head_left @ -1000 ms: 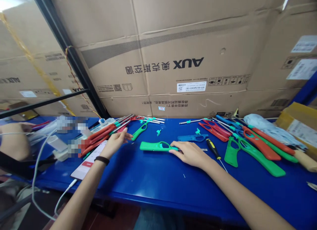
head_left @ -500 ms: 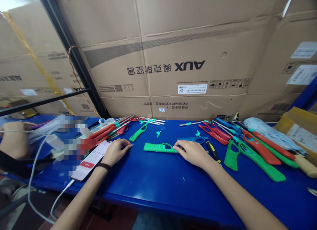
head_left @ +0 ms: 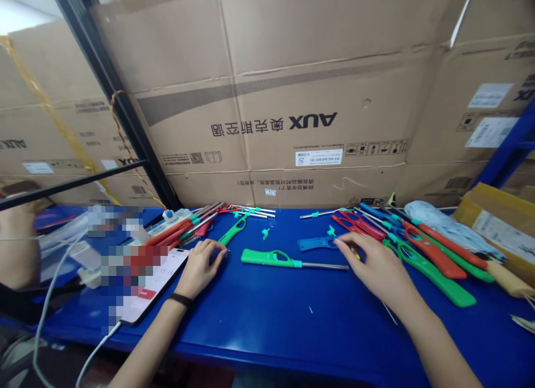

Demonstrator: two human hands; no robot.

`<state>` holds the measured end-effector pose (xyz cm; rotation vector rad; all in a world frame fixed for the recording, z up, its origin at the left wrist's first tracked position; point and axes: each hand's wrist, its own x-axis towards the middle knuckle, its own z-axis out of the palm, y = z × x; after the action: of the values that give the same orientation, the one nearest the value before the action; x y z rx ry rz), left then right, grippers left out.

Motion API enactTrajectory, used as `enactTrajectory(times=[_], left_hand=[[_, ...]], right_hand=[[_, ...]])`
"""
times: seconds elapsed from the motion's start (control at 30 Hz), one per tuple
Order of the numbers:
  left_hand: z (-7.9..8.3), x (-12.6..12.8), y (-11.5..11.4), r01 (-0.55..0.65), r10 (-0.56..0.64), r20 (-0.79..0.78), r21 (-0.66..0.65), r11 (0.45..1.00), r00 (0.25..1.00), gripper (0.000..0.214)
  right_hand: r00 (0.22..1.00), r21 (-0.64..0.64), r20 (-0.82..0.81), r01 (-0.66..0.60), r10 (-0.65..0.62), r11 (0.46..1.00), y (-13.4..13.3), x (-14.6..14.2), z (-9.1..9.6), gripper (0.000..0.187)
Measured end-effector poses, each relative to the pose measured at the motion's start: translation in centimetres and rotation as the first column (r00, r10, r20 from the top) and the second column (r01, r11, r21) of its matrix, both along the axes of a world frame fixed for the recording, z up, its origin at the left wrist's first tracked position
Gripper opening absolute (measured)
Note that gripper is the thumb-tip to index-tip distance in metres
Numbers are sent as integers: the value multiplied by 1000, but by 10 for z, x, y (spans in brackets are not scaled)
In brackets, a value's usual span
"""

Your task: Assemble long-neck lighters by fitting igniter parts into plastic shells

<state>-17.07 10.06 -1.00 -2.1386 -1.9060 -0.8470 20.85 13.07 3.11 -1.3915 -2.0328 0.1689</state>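
Observation:
A tiny silvery piece [head_left: 227,251], too small to name, is pinched between the thumb and fingertips of my left hand [head_left: 204,265], just beside the phone [head_left: 154,285]. My right hand [head_left: 370,260] is closed round a screwdriver [head_left: 357,252]; a bit of its yellow handle shows at the fingers and its thin shaft pokes out below the palm. Between my hands lies a green gas lighter [head_left: 265,258], its metal tube pointing right. A blue lighter shell [head_left: 313,243] lies near my right fingertips. Behind it sits a small turquoise part [head_left: 331,231].
Lighters and coloured shells lie at right, including an orange shell [head_left: 432,251] and a long green shell [head_left: 438,276]. More tubes and handles [head_left: 179,226] lie at left by a power strip [head_left: 167,223]. A cardboard wall [head_left: 267,126] closes the back. Another person's arm [head_left: 16,243] is far left.
My right hand has left the green lighter's tube, moved right and taken hold of the screwdriver. My left hand stays in its pinch near the phone. The view has shifted slightly.

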Motion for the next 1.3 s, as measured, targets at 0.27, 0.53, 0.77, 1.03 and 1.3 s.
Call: enactTrajectory(times=[0.27, 0.53, 0.77, 1.03, 1.3], left_hand=[[3, 20, 0, 171, -169, -44, 66, 983, 985, 16], [2, 18, 21, 277, -269, -77, 133, 951, 960, 15], [0, 14, 31, 331, -325, -65, 203, 921, 943, 10], [4, 13, 30, 367, -364, -50, 180, 913, 930, 10], [-2, 28, 39, 365, -327, -205, 186, 912, 922, 13]], right_hand=[[988, 132, 29, 148, -153, 980, -40, 33, -64, 38], [882, -162, 171, -414, 439, 896, -5, -86, -20, 40], [869, -32, 221, -447, 442, 894, 23, -114, -48, 30], [935, 0, 225, -282, 275, 959, 33, -89, -30, 32], [969, 109, 185, -183, 161, 977, 39, -66, -10, 27]])
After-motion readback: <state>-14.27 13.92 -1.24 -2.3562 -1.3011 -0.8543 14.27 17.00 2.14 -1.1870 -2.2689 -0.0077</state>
